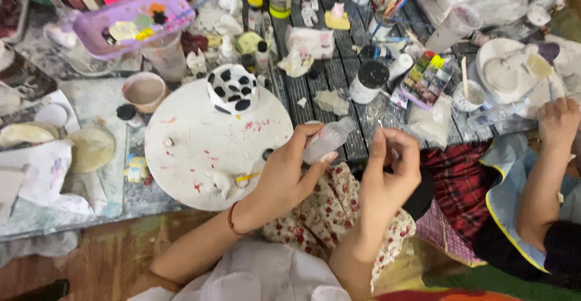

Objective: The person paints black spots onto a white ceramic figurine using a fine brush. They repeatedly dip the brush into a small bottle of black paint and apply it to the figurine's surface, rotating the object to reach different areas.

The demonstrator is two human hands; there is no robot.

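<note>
Bottle (327, 139) — small, clear plastic — sits tilted in the left hand (284, 174), just right of the round white board (200, 137). Right hand (387, 168) pinches something tiny beside its mouth, probably the cap; spotted cup (233, 89) stands on the board's far edge.

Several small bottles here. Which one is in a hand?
The clear plastic bottle, tilted, held in the left hand at the round white board's right edge. The others stand unheld farther back on the table.
</note>
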